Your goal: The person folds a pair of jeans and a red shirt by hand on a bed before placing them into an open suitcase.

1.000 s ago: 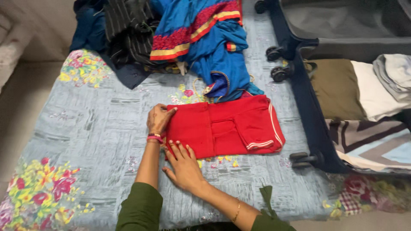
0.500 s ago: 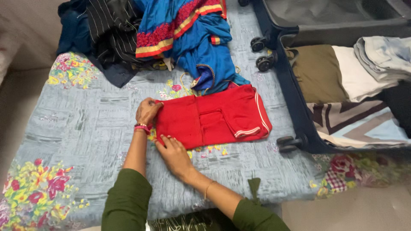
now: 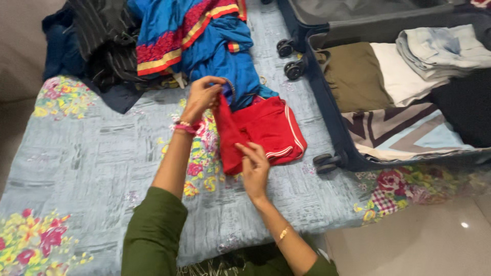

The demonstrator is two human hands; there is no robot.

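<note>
A red garment (image 3: 266, 130) with white stripes lies on the grey floral bedsheet (image 3: 92, 153). Its left edge is lifted off the bed and turned toward the right. My left hand (image 3: 202, 97) pinches the upper corner of that raised edge. My right hand (image 3: 253, 163) pinches the lower corner. Both arms wear dark green sleeves, and a pink band sits on my left wrist.
A pile of blue, red-trimmed and dark striped clothes (image 3: 153, 41) lies at the back of the bed. An open dark blue suitcase (image 3: 332, 122) with folded clothes (image 3: 404, 71) inside rests on the right. The bed's front edge meets a tiled floor (image 3: 434, 240).
Both hands have lifted the garment's left edge from flat on the bed and swung it rightward. The view has shifted, so everything sits further left in the picture.
</note>
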